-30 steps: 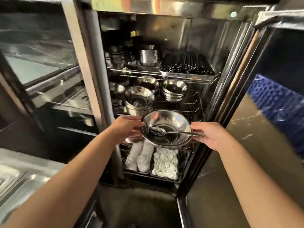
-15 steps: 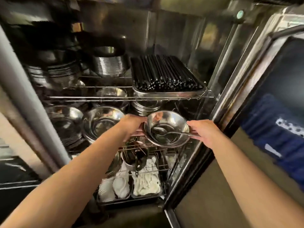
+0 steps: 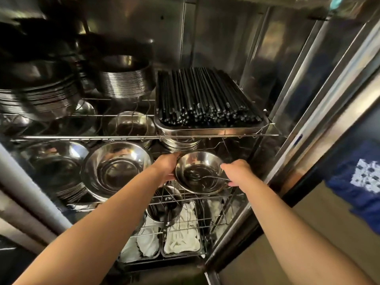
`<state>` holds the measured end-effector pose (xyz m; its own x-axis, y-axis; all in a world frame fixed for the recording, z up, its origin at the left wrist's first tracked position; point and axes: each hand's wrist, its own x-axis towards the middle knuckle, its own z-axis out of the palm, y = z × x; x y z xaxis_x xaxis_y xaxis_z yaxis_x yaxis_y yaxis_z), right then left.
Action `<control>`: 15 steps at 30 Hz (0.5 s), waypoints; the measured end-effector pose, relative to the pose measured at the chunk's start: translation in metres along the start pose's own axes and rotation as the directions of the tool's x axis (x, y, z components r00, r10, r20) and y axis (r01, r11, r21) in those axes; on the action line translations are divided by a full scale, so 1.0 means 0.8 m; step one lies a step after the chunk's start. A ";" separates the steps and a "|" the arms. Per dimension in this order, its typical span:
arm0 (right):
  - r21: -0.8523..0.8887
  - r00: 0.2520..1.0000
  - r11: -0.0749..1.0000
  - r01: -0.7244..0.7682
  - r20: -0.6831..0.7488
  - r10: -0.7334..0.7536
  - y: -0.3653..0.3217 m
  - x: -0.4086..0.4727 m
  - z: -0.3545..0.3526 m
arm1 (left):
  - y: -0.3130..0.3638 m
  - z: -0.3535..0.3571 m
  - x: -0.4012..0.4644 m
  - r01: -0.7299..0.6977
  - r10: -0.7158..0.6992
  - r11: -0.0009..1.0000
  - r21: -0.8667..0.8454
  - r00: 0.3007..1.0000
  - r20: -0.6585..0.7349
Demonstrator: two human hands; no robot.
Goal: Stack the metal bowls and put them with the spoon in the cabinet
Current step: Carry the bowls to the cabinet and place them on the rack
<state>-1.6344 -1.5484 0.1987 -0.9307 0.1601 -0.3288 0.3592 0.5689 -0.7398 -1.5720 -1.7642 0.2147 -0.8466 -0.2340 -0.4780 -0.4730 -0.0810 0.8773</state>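
I hold the stacked metal bowls (image 3: 200,163) with both hands inside the open steel cabinet (image 3: 292,83), over the right part of its middle wire shelf (image 3: 232,197). My left hand (image 3: 167,166) grips the left rim. My right hand (image 3: 238,172) grips the right rim and pins the handle of the metal spoon (image 3: 207,177), which lies in the top bowl. How many bowls are in the stack cannot be told.
Large stacked steel bowls (image 3: 117,169) sit left of my load on the same shelf. A tray of black chopsticks (image 3: 205,99) fills the shelf above, beside stacked metal plates (image 3: 123,83). Below are white ceramic spoons (image 3: 182,237). The cabinet door (image 3: 329,103) stands open at right.
I have leaned closer and pushed the bowls with the spoon further into the cabinet, from in front of the shelves to over the middle shelf. Both hands keep their grip.
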 end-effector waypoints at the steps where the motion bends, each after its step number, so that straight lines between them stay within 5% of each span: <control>1: -0.009 1.000 1.000 -0.009 -0.001 0.009 0.002 0.005 0.002 | -0.001 0.003 0.006 0.015 -0.016 0.999 -0.030 1.000 -0.015; 8: -0.088 0.999 0.996 0.022 -0.037 -0.025 0.012 0.023 0.007 | -0.020 0.015 0.033 0.067 -0.075 0.982 -0.179 0.997 -0.035; 15: -0.283 0.993 0.958 0.052 -0.085 -0.078 0.005 0.017 0.002 | -0.038 0.016 0.050 0.025 -0.008 0.983 -0.184 0.996 0.089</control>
<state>-1.6453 -1.5448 0.1902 -0.9585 0.1827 -0.2189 0.2767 0.7812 -0.5596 -1.5945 -1.7588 0.1681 -0.8610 -0.1461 -0.4872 -0.4408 -0.2634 0.8581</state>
